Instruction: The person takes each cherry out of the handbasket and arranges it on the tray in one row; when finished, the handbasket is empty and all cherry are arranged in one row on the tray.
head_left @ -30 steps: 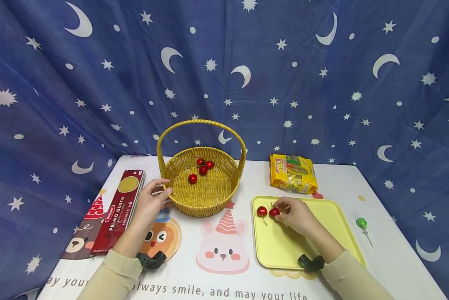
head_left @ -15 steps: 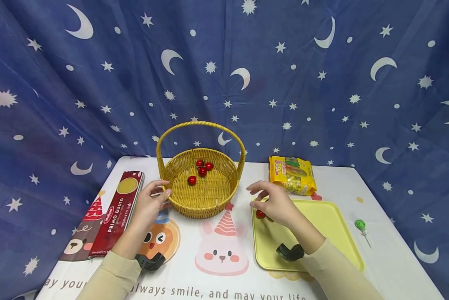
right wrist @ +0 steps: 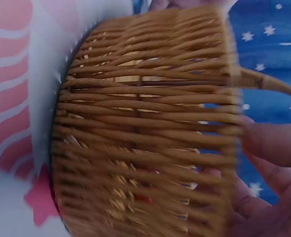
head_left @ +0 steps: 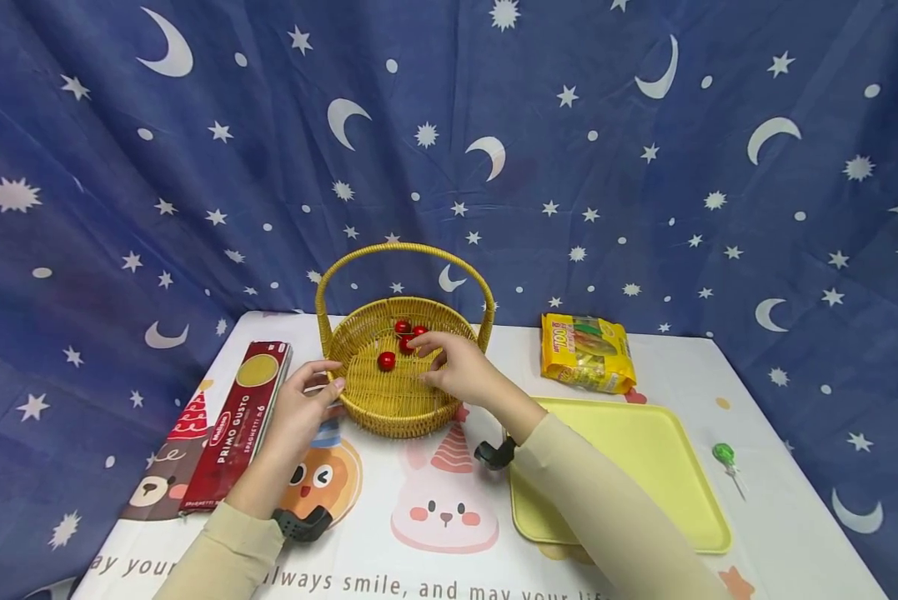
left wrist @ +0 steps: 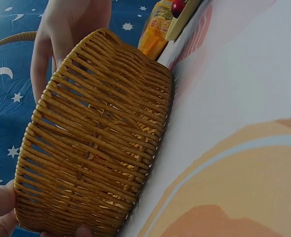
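A round wicker basket [head_left: 399,421] with a tall arched handle stands at the back of the table. Several red cherries [head_left: 386,361] lie inside it. My left hand [head_left: 303,406] grips the basket's left rim, fingers at the edge and thumb against the outer wall. Over the basket's right side reaches my right hand [head_left: 459,367], its fingers bent down near the cherries. In the right wrist view its thumb [right wrist: 273,140] is beyond the rim; I cannot tell whether a cherry is between the fingers. Another cherry [left wrist: 179,7] shows at the tray in the left wrist view.
The pale yellow tray [head_left: 644,475] lies to the right, partly covered by my right sleeve. Behind it sits a yellow snack bag [head_left: 587,352]. A green lollipop [head_left: 724,456] lies at far right, a red spaghetti box [head_left: 234,425] at left. A starry blue curtain hangs behind.
My right hand has moved from the cherries on the tray leftward to over the basket. The left hand stays at the basket's rim.
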The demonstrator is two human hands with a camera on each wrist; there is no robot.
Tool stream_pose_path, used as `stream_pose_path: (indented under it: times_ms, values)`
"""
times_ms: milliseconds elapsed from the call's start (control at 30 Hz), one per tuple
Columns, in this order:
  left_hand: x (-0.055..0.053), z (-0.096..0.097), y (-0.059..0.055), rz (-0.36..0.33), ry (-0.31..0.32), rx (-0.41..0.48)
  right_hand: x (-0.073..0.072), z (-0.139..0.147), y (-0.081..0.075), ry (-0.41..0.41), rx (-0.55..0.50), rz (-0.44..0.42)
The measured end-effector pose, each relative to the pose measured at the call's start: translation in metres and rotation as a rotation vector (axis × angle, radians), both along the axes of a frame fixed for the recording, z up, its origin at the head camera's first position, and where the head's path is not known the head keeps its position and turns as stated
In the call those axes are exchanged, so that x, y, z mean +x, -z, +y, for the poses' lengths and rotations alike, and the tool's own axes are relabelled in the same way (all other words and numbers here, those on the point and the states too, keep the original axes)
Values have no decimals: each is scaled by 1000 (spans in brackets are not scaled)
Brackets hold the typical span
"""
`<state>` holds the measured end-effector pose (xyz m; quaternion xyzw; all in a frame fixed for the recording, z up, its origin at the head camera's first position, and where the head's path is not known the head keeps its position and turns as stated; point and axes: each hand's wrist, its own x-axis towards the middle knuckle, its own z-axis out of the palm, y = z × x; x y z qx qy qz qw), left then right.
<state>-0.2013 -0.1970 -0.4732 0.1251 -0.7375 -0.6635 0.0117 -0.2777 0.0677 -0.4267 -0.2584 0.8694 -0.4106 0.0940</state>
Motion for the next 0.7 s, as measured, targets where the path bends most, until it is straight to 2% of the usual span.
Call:
stream_pose_path:
  times_ms: [200,367,533,700]
  values:
    - [-1,1,-1,5,-2,2,-21,-28,12,-54,82,-10]
    - [-1,1,-1,4,-2,8,-31,-45,23,-66,200,-14]
    - [0,1,0,-5,-3,10,-35,-56,32,-83,307,-28]
    - [0,1,1,7,0,5,-34,-61,33,-102,375,-10]
